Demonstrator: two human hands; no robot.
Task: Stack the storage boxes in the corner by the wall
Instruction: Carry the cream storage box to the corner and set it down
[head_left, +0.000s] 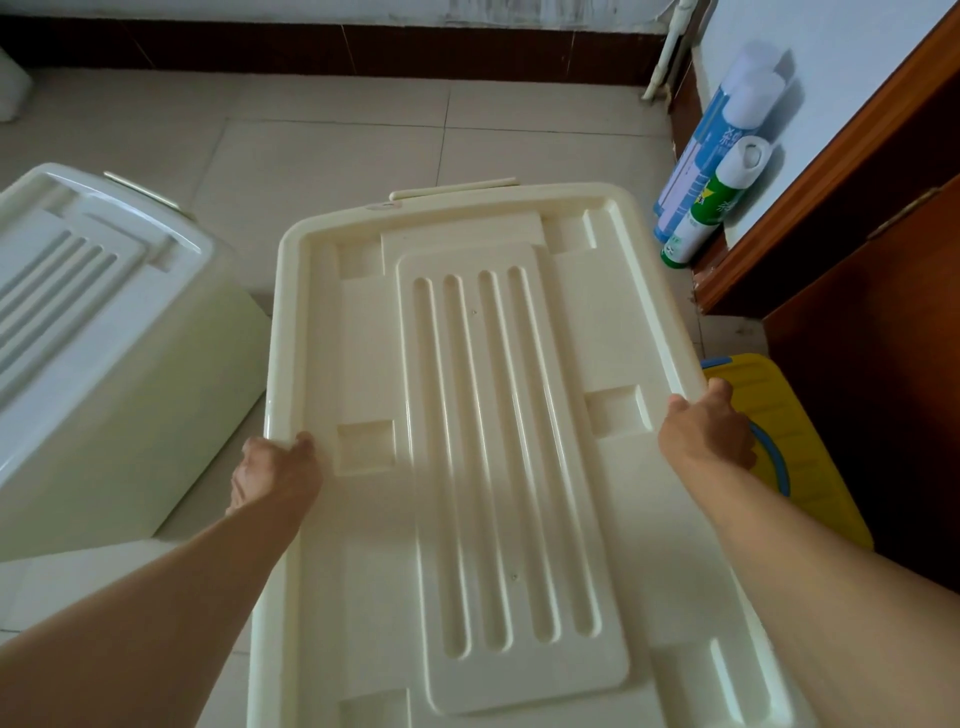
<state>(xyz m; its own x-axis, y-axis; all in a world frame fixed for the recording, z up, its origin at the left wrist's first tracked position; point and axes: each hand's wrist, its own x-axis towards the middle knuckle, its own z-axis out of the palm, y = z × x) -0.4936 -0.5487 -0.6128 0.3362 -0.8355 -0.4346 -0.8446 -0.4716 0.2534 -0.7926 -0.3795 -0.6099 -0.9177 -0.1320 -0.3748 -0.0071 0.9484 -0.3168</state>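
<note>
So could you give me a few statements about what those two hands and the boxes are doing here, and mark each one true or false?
1. Both hands grip the big cream plastic storage box by its lid edges. True: the left hand holds the left rim, the right hand the right rim.
2. A second cream lidded box sits to the left. True.
3. The yellow plastic box with blue trim is stacked on top of the held box. False: it sits lower, beside the right hand.
4. The spray cans lie flat in the middle of the tiled floor. False: they lean against the wall at the right.
</note>
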